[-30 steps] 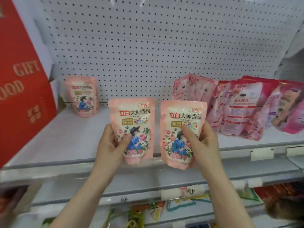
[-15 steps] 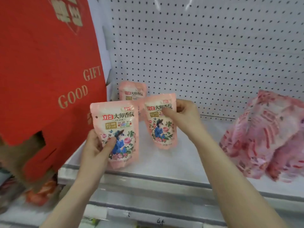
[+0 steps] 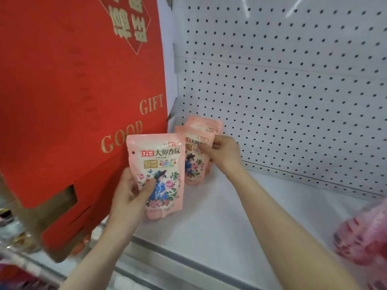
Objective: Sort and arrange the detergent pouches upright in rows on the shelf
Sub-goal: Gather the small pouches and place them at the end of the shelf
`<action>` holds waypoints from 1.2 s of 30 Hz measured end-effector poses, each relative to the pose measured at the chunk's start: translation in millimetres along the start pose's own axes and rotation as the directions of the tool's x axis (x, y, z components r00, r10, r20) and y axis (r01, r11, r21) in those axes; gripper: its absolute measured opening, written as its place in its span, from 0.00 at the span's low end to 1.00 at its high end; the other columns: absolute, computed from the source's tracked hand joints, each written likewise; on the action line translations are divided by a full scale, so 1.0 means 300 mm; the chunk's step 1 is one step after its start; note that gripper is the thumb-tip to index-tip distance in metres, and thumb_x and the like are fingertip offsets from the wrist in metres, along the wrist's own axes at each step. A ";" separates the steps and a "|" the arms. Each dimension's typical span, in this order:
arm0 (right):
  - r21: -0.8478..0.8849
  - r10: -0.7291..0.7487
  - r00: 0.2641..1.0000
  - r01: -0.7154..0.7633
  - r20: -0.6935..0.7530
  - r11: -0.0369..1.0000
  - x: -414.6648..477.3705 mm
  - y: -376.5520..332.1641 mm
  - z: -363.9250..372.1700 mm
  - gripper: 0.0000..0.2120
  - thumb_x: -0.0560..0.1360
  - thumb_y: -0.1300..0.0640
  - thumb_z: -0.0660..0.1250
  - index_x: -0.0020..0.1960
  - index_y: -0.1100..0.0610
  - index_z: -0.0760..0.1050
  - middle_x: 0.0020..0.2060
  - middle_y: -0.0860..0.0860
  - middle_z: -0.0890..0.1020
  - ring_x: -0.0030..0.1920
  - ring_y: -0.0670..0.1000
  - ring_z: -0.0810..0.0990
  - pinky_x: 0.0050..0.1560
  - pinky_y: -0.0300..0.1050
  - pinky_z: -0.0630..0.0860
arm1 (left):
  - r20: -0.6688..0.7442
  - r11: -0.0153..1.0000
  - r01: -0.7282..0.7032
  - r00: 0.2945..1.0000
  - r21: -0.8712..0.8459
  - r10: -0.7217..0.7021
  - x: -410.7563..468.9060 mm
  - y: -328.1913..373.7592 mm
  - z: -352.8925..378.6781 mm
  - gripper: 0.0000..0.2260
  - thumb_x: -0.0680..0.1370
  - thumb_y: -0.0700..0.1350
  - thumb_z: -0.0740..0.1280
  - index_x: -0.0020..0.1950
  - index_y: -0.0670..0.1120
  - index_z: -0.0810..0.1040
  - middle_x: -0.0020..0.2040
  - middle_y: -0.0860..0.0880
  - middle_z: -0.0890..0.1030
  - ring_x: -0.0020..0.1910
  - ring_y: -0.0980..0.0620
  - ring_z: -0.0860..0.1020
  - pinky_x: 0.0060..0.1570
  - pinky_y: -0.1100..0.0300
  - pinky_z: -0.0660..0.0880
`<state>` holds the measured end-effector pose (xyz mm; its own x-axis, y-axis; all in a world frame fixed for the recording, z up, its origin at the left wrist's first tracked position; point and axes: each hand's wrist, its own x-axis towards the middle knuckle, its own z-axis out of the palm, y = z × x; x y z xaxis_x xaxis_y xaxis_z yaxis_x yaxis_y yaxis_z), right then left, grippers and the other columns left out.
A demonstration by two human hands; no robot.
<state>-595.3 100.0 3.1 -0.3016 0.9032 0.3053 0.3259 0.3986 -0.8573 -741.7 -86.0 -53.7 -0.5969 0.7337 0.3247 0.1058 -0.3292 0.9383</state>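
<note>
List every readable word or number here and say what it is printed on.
"GOOD", "GIFT": gold letters on the red box.
"立白 大师香氛", "72", "3.8元": front pouch, held by the left hand.
"立白 大师", "3.8元": second pouch, pinched by the right hand; the rest is covered.
Rear pouch: price tag too blurred.
Gold characters atop the red box and the pouches' small print: unreadable.

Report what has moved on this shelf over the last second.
The right hand carried the farther pouch left and back along the shelf, to just in front of the standing pouch by the pegboard. The left hand brought the nearer pouch left as well. Both hands keep their grips; the standing pouch stayed put.
</note>
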 end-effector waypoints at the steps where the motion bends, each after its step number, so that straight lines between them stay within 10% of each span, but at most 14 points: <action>1: -0.002 -0.004 1.000 0.004 -0.001 1.000 0.003 0.005 -0.002 0.06 0.71 0.57 0.75 0.47 0.55 0.85 0.42 0.52 0.87 0.44 0.53 0.86 0.48 0.60 0.81 | -0.005 1.000 -0.001 1.000 -0.002 0.001 0.002 -0.001 0.002 0.13 0.77 0.36 0.67 0.53 0.55 0.75 0.49 0.58 0.85 0.46 0.59 0.84 0.36 0.66 0.79; 11: -0.091 -0.269 0.949 0.257 -0.162 0.962 -0.056 -0.104 -0.099 0.09 0.76 0.45 0.68 0.51 0.48 0.81 0.41 0.42 0.83 0.41 0.41 0.79 0.45 0.39 0.76 | 0.093 0.998 0.038 0.995 -0.040 -0.034 0.016 -0.014 0.061 0.13 0.77 0.33 0.66 0.57 0.50 0.74 0.52 0.54 0.85 0.50 0.57 0.84 0.39 0.64 0.80; 15: -0.060 -0.355 0.914 0.373 0.196 0.926 -0.112 -0.160 -0.128 0.06 0.74 0.46 0.69 0.47 0.46 0.83 0.41 0.38 0.84 0.41 0.39 0.79 0.40 0.31 0.71 | 0.189 0.998 0.048 0.981 -0.039 -0.040 0.041 -0.027 0.101 0.13 0.78 0.33 0.66 0.58 0.48 0.74 0.52 0.53 0.85 0.51 0.55 0.84 0.41 0.63 0.80; 26: -0.402 -0.339 0.941 0.313 0.009 0.860 -0.061 -0.065 -0.051 0.06 0.76 0.52 0.69 0.48 0.51 0.84 0.38 0.48 0.85 0.41 0.53 0.81 0.45 0.46 0.75 | 0.181 0.805 -0.033 0.979 0.592 -0.092 0.091 -0.142 0.162 0.37 0.68 0.49 0.79 0.72 0.49 0.66 0.63 0.51 0.73 0.61 0.51 0.74 0.58 0.54 0.74; 36: -0.418 -0.382 0.924 0.359 0.032 0.834 -0.029 -0.038 -0.059 0.05 0.77 0.51 0.68 0.47 0.50 0.82 0.34 0.45 0.79 0.38 0.51 0.77 0.40 0.45 0.73 | 0.189 0.728 -0.049 0.975 0.683 -0.112 0.118 -0.155 0.206 0.31 0.74 0.48 0.74 0.73 0.51 0.65 0.68 0.50 0.75 0.65 0.49 0.74 0.61 0.51 0.74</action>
<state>-580.4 90.5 17.6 -0.4319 0.6771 0.5958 0.5384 0.7235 -0.4320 -718.6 -8.0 -78.6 -0.4435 0.8653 0.2338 0.6497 0.1307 0.7489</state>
